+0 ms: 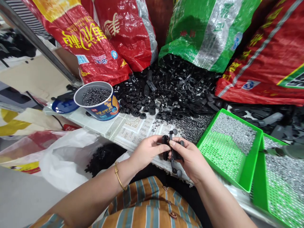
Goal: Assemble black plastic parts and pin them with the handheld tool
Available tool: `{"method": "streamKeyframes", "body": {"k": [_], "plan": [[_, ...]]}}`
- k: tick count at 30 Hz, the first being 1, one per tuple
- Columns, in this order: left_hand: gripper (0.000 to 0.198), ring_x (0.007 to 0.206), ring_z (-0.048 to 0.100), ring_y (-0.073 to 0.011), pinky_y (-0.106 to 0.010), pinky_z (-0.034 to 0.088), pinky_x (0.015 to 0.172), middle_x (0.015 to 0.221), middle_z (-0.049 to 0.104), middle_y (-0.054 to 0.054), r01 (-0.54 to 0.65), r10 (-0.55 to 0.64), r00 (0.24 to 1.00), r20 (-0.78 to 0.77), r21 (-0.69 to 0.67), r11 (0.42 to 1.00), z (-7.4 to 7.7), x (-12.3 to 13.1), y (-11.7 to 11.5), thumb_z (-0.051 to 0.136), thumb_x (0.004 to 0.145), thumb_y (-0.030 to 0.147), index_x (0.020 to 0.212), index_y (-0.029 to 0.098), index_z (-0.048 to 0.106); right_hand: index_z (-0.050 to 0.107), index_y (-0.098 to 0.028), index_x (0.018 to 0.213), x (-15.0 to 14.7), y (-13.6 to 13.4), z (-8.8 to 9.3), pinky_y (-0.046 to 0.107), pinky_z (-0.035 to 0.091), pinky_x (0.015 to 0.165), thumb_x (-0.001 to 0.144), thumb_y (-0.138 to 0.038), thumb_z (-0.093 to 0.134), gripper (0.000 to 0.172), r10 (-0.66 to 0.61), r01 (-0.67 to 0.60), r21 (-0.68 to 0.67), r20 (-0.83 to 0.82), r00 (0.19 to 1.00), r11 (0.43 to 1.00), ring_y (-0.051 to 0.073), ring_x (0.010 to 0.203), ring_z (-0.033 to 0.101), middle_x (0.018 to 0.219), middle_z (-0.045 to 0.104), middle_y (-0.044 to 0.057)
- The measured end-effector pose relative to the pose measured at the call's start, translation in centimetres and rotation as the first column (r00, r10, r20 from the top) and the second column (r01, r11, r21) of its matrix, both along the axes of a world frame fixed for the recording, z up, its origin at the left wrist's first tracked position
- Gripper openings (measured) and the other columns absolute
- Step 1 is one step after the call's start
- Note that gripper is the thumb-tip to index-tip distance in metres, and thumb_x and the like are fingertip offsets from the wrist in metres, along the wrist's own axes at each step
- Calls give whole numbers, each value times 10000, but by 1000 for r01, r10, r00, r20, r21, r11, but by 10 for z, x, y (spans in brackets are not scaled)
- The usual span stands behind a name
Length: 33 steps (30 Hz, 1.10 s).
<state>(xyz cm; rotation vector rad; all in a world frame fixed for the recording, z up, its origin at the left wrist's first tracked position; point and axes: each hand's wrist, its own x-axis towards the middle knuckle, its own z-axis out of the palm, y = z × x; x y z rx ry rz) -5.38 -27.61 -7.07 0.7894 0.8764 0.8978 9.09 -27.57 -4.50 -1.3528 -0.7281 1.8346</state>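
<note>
Left hand: my left hand (146, 152) pinches a round black piece (165, 139) between thumb and fingertips, I think to keep it steady.
Right hand: my right hand (191, 158) pinches a knobbed black bar (173, 158), thumb on top, other fingers partly hidden; a light grip probably leaves its ends free.
Meeting point: piece and bar sit close together over the near edge of the table (133, 129); whether they touch I cannot tell.
Black heap: loose parts (178, 85) lie beyond my hands, presumably for easy picking.
Bucket: on my left, the bucket (104, 110) has walls that keep small beads (96, 96) together.
Green tray: on my right, the green tray (245, 174) keeps shiny bits (234, 131) within reach.
</note>
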Motion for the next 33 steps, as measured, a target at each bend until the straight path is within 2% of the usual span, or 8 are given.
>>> {"method": "streamKeyframes", "body": {"k": [6,11,15,20,33], "plan": [[233,668,582,-107,-248,462,681,753,631,-5,6,-6,1000,-19,20,1000,2,-1,-1,676,705,232,910,139,614,579,-172,759,2,1,-1,198,394,493,624,-383,734,296,24,-23,-19,37,999,1000,80,482,524,551,552,-37],[257,680,578,-115,-258,470,636,817,624,-27,-39,36,999,-31,-93,995,5,1,-2,650,728,291,937,146,617,603,-173,856,5,3,0,238,418,578,595,-356,749,351,68,-69,26,42,997,997,99,576,545,668,595,-18],[296,743,596,-141,-290,493,649,902,623,-59,-18,20,1000,13,-143,990,6,2,-1,651,726,341,954,154,621,587,-178,829,6,7,-1,246,402,577,597,-343,736,322,77,-94,114,148,986,989,104,601,516,672,573,-25],[293,760,604,-148,-284,497,648,886,630,-62,8,4,998,66,-176,984,5,2,1,640,740,362,947,157,612,553,-190,799,7,9,-3,238,380,560,591,-315,724,297,40,-86,178,250,967,980,94,592,483,666,543,-41],[282,682,603,-130,-234,504,548,816,633,-55,-16,28,998,52,-219,976,10,7,3,642,742,336,936,137,596,557,-189,793,9,12,-4,235,374,537,592,-298,724,283,18,-67,206,233,972,976,83,546,480,633,550,-51]]}}
